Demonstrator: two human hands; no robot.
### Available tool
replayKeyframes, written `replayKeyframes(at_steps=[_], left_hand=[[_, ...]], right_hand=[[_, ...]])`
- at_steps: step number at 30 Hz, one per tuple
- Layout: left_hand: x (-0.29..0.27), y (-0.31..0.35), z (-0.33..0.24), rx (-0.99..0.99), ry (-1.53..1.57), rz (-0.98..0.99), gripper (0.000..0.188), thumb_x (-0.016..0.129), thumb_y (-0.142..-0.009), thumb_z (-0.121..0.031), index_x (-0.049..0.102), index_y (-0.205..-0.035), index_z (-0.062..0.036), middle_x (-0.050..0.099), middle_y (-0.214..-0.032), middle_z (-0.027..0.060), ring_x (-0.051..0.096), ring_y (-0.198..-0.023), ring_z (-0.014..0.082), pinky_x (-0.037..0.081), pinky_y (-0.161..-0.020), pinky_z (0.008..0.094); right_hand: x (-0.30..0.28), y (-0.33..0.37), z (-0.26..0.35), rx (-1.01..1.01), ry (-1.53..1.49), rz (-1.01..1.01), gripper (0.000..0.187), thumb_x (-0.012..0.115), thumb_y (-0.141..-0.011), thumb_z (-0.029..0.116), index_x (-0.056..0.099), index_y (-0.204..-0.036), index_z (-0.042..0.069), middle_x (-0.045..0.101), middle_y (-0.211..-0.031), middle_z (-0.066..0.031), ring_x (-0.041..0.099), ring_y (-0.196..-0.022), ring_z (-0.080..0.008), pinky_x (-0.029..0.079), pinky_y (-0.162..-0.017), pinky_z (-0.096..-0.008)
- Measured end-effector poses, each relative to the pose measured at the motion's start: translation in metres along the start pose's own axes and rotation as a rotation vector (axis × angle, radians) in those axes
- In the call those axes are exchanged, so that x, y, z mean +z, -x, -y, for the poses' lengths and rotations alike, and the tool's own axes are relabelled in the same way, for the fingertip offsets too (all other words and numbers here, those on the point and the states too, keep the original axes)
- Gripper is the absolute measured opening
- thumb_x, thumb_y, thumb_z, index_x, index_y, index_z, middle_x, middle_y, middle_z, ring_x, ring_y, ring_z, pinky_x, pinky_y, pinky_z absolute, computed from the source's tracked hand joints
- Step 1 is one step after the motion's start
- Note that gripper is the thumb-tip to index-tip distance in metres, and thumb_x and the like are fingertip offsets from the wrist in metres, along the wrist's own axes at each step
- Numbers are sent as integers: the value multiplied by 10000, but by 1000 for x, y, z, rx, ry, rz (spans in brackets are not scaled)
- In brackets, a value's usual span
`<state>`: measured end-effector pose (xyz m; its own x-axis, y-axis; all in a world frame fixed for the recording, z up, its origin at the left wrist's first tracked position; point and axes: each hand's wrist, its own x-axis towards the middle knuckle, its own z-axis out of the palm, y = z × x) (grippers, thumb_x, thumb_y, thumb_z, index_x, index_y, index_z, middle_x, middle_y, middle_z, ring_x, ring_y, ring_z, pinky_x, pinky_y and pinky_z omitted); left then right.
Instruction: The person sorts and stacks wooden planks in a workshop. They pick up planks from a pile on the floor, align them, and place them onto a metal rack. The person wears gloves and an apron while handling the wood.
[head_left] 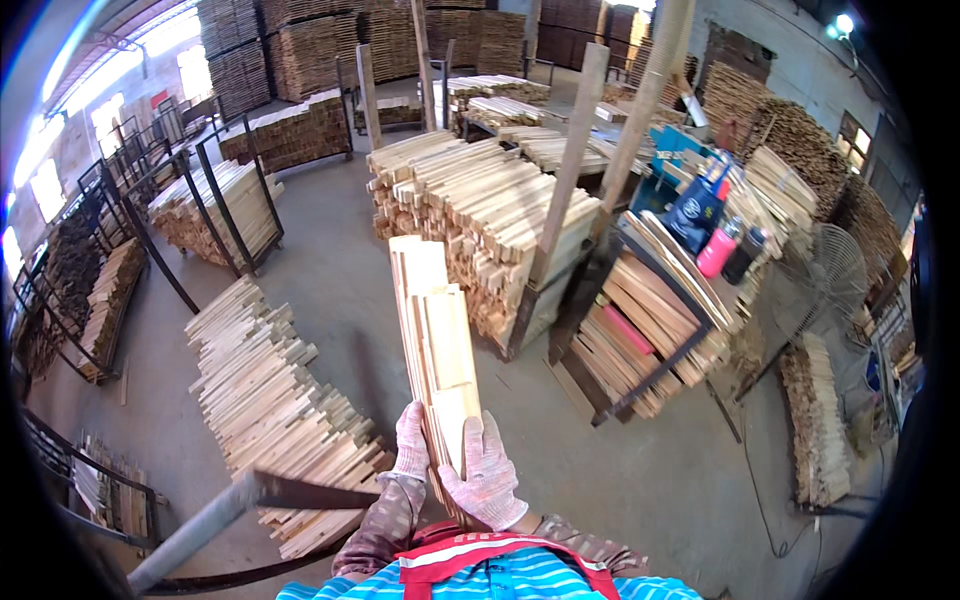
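A bundle of pale wooden slats (442, 345) stands out in front of my body, its slats uneven in length and its far end pointing away. My left hand (411, 442), in a light knitted work glove, grips the left side of the bundle near its close end. On the right side, my gloved right hand (484, 476) presses against the slats with its fingers partly spread. The two hands clamp the bundle between them. Its lowest end is hidden close to my red-strapped apron (470, 552).
A long row of slats (270, 400) lies to the left, beside a grey metal rail (205, 525). Ahead stands a tall stack of slats (480, 190) between wooden posts. At right are a loaded rack (640, 335) with a pink bottle (718, 248) on top, and a fan (825, 280).
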<state>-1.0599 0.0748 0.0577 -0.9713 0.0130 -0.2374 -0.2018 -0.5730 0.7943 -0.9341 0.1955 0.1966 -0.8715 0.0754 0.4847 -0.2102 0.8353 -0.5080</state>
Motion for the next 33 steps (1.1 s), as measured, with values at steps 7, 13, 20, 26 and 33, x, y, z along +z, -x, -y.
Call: replayKeyframes(at_steps=[7,13,20,26,33], left_hand=[[27,-96,-20,66,86,-184,482,596,-961,-434,641,-1141,10,693,-1010,96,677,-879,196,570,-799,344],[12,-219,-37,90,186,-313,485,569,-983,-432,623,-1192,3,691,-1070,100,673,-917,203,566,-832,350],[36,-445,-114,162,79,-300,462,587,-975,-430,639,-1140,-1,687,-1021,89,662,-898,191,558,-811,344],[58,-626,-201,271,-551,-251,361,625,-919,-370,625,-913,-9,574,-817,22,490,-798,137,443,-762,324],[141,-833,-310,203,-1060,-157,509,646,-865,-479,670,-1005,10,693,-859,120,630,-808,195,492,-783,364]], right_hand=[[48,-133,-69,-100,-194,205,963,757,-772,340,264,-1523,-9,401,-1425,-366,564,-1160,-520,550,-895,-512],[129,-257,-100,-91,-287,359,939,762,-763,303,257,-1521,75,397,-1451,-294,578,-1140,-493,553,-879,-518],[249,-443,-129,-110,-290,224,986,760,-771,313,212,-1554,69,369,-1467,-320,527,-1213,-506,524,-946,-507],[339,-583,-147,7,-270,58,1050,762,-776,326,158,-1532,-80,313,-1484,-374,473,-1280,-520,485,-1017,-473],[436,-767,-176,191,-340,-62,1106,768,-788,356,80,-1529,-88,286,-1480,-388,469,-1264,-532,488,-1009,-468]])
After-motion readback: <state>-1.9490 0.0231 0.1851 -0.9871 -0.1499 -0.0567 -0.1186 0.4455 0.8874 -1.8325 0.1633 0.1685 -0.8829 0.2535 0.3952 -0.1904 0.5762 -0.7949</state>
